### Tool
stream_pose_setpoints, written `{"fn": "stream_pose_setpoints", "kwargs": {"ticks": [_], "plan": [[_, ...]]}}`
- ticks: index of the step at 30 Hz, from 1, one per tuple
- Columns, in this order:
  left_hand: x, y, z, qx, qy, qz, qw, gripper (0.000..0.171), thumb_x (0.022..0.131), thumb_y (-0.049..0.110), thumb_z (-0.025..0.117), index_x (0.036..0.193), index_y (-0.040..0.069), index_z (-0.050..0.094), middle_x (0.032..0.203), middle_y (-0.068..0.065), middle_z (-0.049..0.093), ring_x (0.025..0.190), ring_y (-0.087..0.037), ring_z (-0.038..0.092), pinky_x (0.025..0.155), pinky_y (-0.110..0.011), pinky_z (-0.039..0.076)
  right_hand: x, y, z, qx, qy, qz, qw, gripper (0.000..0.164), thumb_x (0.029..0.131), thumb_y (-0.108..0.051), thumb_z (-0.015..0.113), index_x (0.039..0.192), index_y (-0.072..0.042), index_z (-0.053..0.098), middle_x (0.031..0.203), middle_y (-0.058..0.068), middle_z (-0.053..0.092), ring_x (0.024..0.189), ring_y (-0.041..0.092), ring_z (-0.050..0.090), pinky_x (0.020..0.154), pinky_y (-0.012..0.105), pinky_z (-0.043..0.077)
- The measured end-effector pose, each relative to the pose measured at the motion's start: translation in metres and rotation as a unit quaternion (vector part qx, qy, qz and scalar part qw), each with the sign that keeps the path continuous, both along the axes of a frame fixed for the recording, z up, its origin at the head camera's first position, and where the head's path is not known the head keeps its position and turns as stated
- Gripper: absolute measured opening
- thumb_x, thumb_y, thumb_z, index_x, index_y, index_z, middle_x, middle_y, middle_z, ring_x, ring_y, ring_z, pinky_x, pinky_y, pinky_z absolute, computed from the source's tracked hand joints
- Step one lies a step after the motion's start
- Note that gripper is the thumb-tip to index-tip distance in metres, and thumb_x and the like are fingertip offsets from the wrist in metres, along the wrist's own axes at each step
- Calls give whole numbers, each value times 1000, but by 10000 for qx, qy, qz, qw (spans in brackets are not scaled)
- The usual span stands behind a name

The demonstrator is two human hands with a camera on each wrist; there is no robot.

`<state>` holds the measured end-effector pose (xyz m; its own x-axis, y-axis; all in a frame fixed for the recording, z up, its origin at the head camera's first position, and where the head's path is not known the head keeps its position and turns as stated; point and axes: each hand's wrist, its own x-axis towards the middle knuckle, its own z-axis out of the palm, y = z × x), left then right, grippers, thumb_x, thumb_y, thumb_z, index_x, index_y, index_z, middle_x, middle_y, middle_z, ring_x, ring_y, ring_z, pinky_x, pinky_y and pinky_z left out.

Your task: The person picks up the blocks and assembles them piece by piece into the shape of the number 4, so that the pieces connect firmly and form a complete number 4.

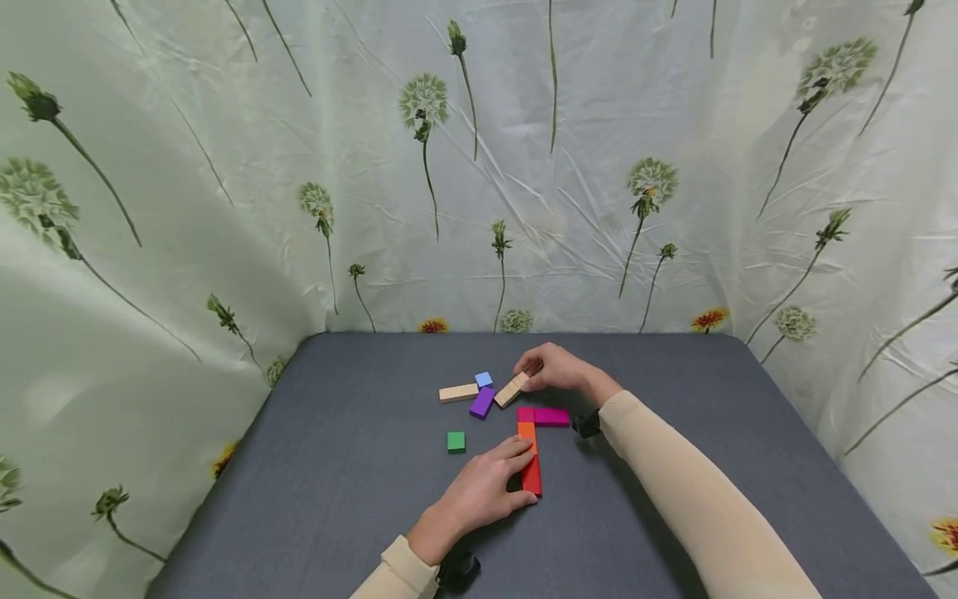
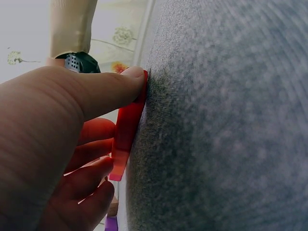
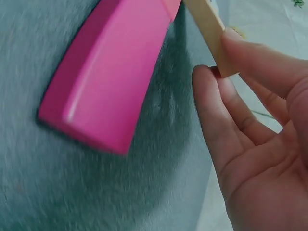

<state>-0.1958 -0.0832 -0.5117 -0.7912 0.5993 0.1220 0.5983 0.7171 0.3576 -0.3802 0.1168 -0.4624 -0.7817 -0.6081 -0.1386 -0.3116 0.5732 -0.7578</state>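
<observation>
My right hand [image 1: 560,368] pinches the end of a plain wooden block [image 1: 512,389] between thumb and fingertips, and the block slants down to the left. In the right wrist view, the wooden block [image 3: 211,41] is tilted beside a magenta block [image 3: 108,77]. My left hand [image 1: 486,487] touches the row made by a red block [image 1: 531,479] and an orange block [image 1: 527,430]. Its thumb is at the near end of the red block [image 2: 129,125], with the other fingers along the side. A pink cube [image 1: 526,413] joins the orange block to the magenta block [image 1: 552,418].
Left of the right hand lie a purple block [image 1: 482,403], a light blue cube [image 1: 484,379] and another wooden block [image 1: 458,393]. A green block [image 1: 456,442] lies apart on the dark grey table [image 1: 337,466]. Flower-patterned curtains [image 1: 554,208] stand behind and beside the table.
</observation>
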Motion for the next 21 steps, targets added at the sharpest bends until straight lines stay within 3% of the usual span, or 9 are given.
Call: {"fn": "stream_pose_setpoints", "kwargs": {"ticks": [6, 14, 21], "plan": [[0, -1, 1, 80, -140, 10, 9999, 68, 90, 44, 75, 146, 12, 55, 154, -1, 45, 141, -18, 42, 105, -41, 44, 8, -4, 0, -642, -512, -177, 9965, 32, 92, -4, 72, 123, 2, 68, 106, 12, 68, 95, 23, 65, 84, 40, 56], [0, -1, 1, 57, -156, 8, 9999, 68, 89, 44, 76, 146, 13, 56, 154, 0, 46, 142, -18, 41, 105, -41, 44, 12, -10, 2, -1263, -815, -673, 9863, 34, 96, -2, 65, 130, 4, 63, 113, 15, 66, 98, 25, 67, 90, 47, 53], [0, -1, 1, 89, -164, 4, 9998, 67, 89, 43, 76, 145, 12, 56, 154, 0, 46, 142, -18, 41, 105, -41, 44, 11, -12, 12, -1514, -688, -1070, 9803, 32, 95, -2, 67, 125, 6, 63, 112, 15, 65, 100, 27, 64, 95, 50, 50]]}}
